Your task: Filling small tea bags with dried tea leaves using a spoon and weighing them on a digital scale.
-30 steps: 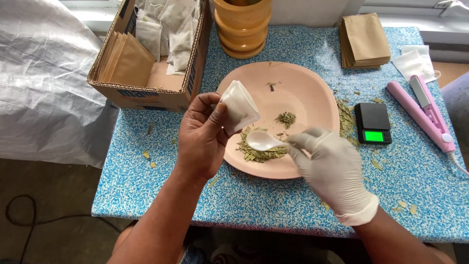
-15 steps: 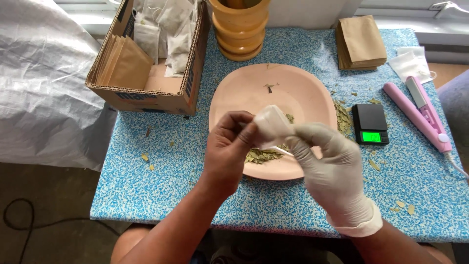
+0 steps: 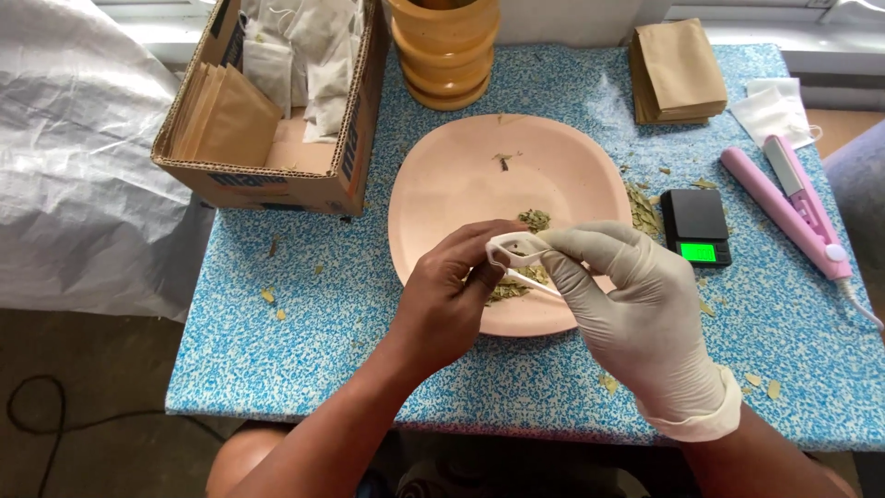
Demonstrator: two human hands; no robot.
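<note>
Here, near the middle of the frame, both hands met over the lower edge of the pink plate (image 3: pixel 461 184). The bare left hand (image 3: pixel 452 295) pinched a small white paper sachet (image 3: pixel 513 247) by its rim, its grip closed on the paper so that the mouth gaped open. The gloved right hand (image 3: pixel 636 304) pinched the same rim from the other side and also held a thin white spoon (image 3: pixel 530 281) that slanted down just beneath the sachet; how its fingers shared the two could not be told. A small heap of dried green leaves (image 3: pixel 530 221) lay on the plate just above and below the hands.

The step in hand appeared to be the opening of the sachet for filling. The next move would seem to call for a steady hold on the mouth by the left hand, and a freed spoon to scoop leaf into it without spilling.

On the blue speckled worktop (image 3: pixel 304 314), a cardboard box (image 3: pixel 277 175) of brown and white sachets sat at upper left, a wooden mortar (image 3: pixel 447 55) at top centre, a stack of brown envelopes (image 3: pixel 678 78) at upper right, and a small black scale (image 3: pixel 698 226) and a pink sealing iron (image 3: pixel 793 212) at right.
</note>
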